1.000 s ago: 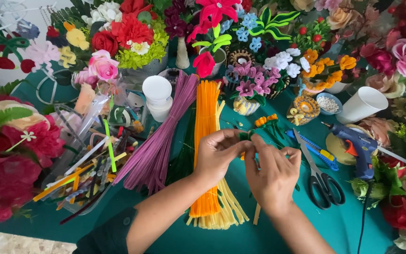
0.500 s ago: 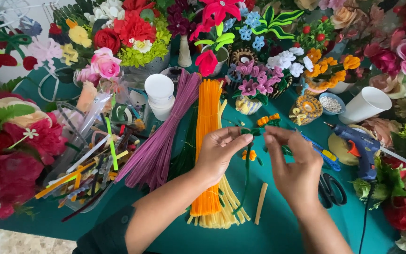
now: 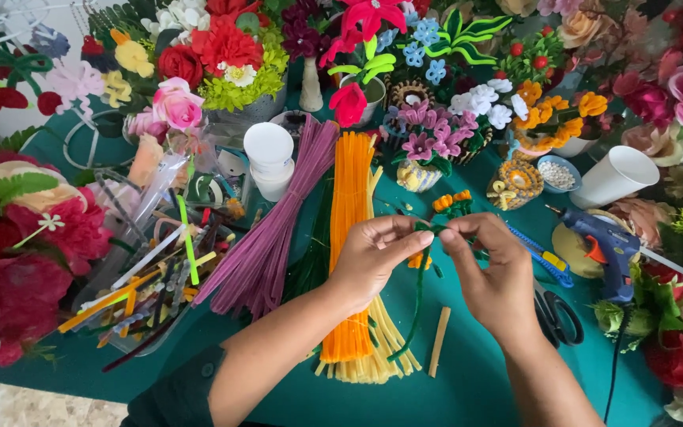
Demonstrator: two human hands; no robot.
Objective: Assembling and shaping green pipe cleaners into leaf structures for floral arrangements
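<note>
A green fuzzy stick (image 3: pixel 419 296) is pinched at its top by the left hand (image 3: pixel 373 257) and the right hand (image 3: pixel 493 273) — fingers shut tight on it. It is held just above the teal surface (image 3: pixel 476 387), beside the orange sticks (image 3: pixel 349 245).

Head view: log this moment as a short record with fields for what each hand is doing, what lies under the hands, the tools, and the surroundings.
left hand: left hand pinches the top of a green pipe cleaner
right hand: right hand pinches the same end, fingertips meeting the left's
under the hands: orange pipe cleaners, yellow ones below, purple pipe cleaners to the left
tools: blue glue gun, scissors
surface: teal table cover
surroundings: white cups, handmade flowers all around
</note>
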